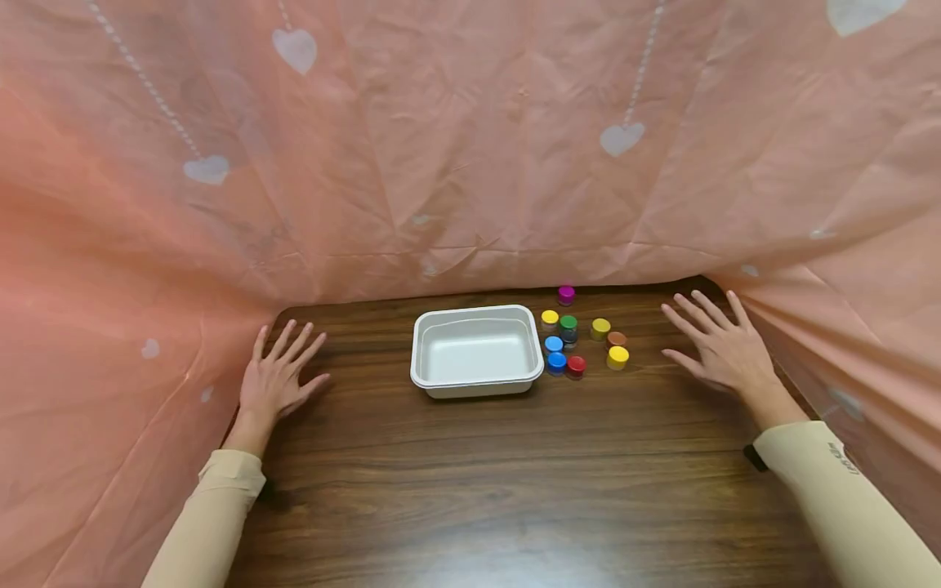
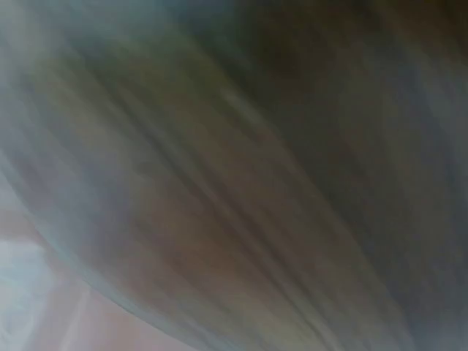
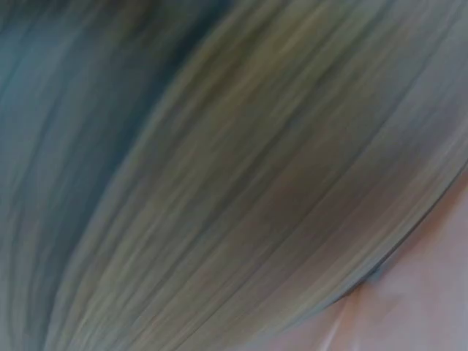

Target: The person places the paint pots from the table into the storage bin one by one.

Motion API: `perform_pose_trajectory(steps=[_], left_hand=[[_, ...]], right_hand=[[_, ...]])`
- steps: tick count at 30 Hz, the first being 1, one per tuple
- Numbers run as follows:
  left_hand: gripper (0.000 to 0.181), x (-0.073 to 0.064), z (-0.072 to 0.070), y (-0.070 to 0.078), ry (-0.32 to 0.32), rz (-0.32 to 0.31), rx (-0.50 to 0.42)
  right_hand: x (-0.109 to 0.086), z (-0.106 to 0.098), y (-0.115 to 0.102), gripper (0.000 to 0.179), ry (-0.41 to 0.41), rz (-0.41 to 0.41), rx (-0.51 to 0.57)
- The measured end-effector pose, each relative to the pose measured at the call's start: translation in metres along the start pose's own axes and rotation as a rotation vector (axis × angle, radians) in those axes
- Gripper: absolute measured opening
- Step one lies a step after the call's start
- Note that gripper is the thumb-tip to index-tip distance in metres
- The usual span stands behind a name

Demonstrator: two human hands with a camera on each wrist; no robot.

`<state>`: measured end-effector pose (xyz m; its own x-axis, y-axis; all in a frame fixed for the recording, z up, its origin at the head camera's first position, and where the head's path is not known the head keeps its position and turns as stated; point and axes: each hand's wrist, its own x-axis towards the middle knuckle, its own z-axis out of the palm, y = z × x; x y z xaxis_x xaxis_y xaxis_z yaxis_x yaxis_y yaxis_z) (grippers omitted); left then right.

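Note:
My left hand (image 1: 272,380) is spread palm down at the left side of the table, fingers straight and holding nothing. On the right side my right hand (image 1: 724,347) is likewise spread, its thumb toward the small jars. Between the hands sits a white rectangular tray (image 1: 478,389) with nothing in it. Just right of the tray stand several small jars with coloured lids: a purple one (image 1: 566,294), a green one (image 1: 568,323), a red one (image 1: 577,366), a brown one (image 1: 617,340) and a yellow one (image 1: 617,358) nearest my right hand. Both wrist views show only blurred wood and cloth.
The dark wooden table (image 1: 500,482) carries everything. A pink curtain (image 1: 470,163) with white hearts hangs along its back edge and both sides. More jars, a light blue one (image 1: 554,345) and a darker blue one (image 1: 556,363), stand close against the tray's right rim.

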<state>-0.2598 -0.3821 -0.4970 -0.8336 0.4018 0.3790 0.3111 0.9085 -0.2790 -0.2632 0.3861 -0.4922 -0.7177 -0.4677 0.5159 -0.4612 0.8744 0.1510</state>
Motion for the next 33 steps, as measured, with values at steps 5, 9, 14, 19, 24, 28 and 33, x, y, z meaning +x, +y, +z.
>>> perform_pose_trajectory(steps=[5,9,14,19,24,28,33], left_hand=[[0.078,0.008,-0.006,0.016,-0.069,-0.105,-0.099],[0.077,0.017,-0.006,0.035,-0.122,-0.184,-0.226],[0.078,0.027,-0.013,0.056,-0.207,-0.256,-0.409],[0.075,0.038,-0.017,0.077,-0.227,-0.279,-0.558],[0.074,0.048,-0.021,0.099,-0.238,-0.272,-0.641],[0.072,0.054,-0.023,0.116,-0.236,-0.25,-0.683],[0.068,0.056,-0.022,0.135,-0.234,-0.214,-0.729]], right_hand=[[0.009,-0.004,-0.017,0.077,-0.082,0.092,0.061],[0.017,-0.009,-0.034,0.067,-0.134,0.183,0.138],[0.027,-0.012,-0.052,0.057,-0.216,0.304,0.273],[0.033,-0.009,-0.062,0.052,-0.288,0.358,0.38],[0.038,-0.002,-0.07,0.045,-0.29,0.368,0.462],[0.039,0.004,-0.075,0.04,-0.294,0.369,0.508],[0.038,0.011,-0.078,0.04,-0.339,0.379,0.509]])
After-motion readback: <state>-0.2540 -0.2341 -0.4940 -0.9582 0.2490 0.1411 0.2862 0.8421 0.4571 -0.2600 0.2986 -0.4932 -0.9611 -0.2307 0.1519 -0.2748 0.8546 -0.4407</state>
